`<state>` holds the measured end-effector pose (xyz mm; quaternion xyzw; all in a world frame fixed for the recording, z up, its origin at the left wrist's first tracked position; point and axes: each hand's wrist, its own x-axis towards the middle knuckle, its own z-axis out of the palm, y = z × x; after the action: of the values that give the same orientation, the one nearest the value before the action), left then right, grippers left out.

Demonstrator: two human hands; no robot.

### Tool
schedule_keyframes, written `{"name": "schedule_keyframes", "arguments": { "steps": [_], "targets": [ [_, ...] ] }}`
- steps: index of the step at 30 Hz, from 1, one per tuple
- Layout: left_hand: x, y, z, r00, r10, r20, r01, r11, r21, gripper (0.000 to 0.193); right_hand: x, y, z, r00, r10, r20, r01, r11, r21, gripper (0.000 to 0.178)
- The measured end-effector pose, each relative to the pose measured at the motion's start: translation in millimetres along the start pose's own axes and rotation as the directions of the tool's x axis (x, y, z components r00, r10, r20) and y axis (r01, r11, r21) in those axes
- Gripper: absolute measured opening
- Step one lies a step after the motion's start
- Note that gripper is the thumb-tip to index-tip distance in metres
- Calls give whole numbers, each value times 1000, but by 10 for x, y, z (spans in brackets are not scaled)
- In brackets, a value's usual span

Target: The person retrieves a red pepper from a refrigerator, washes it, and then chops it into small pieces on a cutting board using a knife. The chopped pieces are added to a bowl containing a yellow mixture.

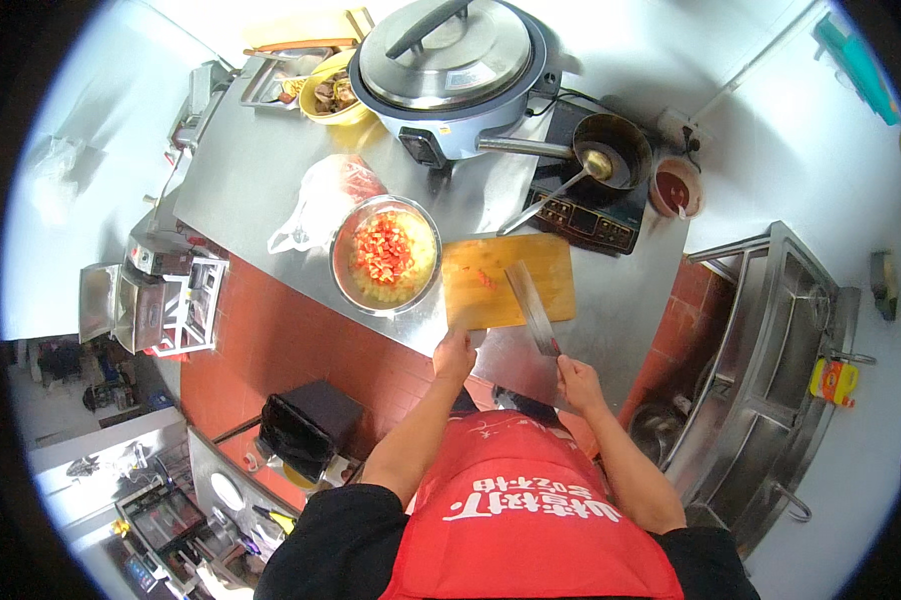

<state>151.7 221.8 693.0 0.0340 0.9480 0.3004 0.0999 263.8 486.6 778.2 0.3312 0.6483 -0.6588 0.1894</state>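
My right hand (pixel 577 380) is closed around the handle of a cleaver (pixel 533 307), whose broad blade runs away from me, lying low over the wooden cutting board (pixel 546 270) — its long axis points from my hand up and slightly to the left. My left hand (pixel 455 355) grips the near left corner of that board, fingers curled on its edge. The two hands are apart, one at each near end of the board, so the board lies straight ahead of both. A few red scraps sit on the board's left half, closer to my left hand than to the blade.

Just left of the board, touching or nearly touching its edge, stands a steel bowl (pixel 343 285) filled with chopped red and pale yellow pieces — it lies on my left hand's side. Beyond the bowl is a plastic bag (pixel 316 205); farther back a large lidded cooker (pixel 446 60), and a small pan (pixel 611 150) on an induction hob (pixel 591 215).
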Motion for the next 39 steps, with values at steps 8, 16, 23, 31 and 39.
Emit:
{"name": "schedule_keyframes", "arguments": {
  "steps": [8,16,23,31,39],
  "targets": [
    [-18,10,-308,936,263,232,-277,961,26,9,136,280,67,937,273,218,-335,879,341,58],
    [166,-201,-300,844,281,458,-318,948,5,11,225,574,255,897,294,329,-423,785,453,62],
    [719,237,-228,980,115,-161,-151,961,-232,19,168,530,350,907,304,290,-415,760,500,60],
    [1232,502,-258,976,211,-49,-212,977,-10,36,159,592,549,926,272,261,-375,739,560,61],
    [1237,458,-251,970,241,37,-240,970,-29,33,315,471,1173,923,250,292,-378,726,574,63]
  ]
}}
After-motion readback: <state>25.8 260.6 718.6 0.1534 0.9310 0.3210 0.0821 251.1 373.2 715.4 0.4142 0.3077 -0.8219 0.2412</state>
